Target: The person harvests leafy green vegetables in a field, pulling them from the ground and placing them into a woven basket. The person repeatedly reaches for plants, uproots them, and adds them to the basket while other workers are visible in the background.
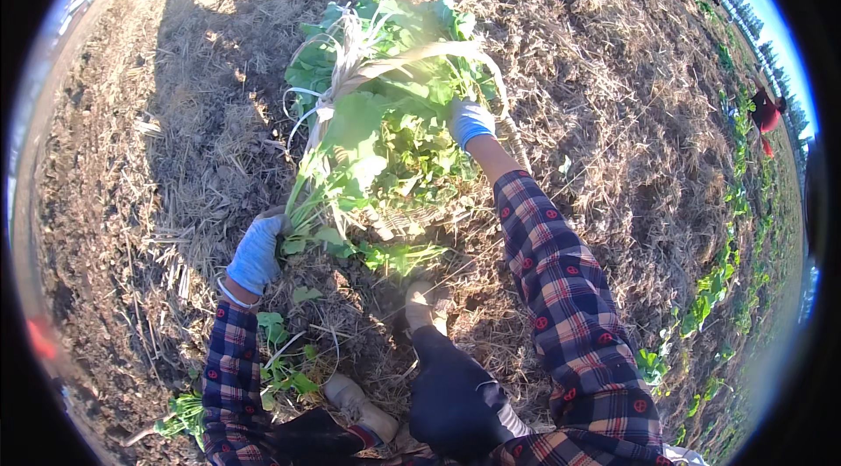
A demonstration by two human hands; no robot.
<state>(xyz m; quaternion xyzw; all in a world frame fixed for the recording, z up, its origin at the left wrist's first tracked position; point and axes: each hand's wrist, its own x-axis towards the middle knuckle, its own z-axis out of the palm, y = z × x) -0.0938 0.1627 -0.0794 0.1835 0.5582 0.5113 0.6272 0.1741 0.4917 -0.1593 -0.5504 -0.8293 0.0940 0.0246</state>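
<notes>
My left hand (257, 254), in a pale blue work glove, is closed around the stems of a bunch of leafy greens (303, 206) at the left of centre. A heap of broad green leaves (414, 137) fills a woven basket (407, 219) in the middle. Pale dry fibre strips (348, 62) are gathered in a tuft over the leaves. My right hand (470, 119), gloved too, reaches into the leaves at the basket's right side; its fingers are hidden, so its grip cannot be told.
Straw-littered soil surrounds the basket. Loose greens lie on the ground (401, 257) before my shoe (424, 308) and beside my left sleeve (187, 415). Rows of green plants (713, 288) run along the right, where another person (767, 112) is bent low.
</notes>
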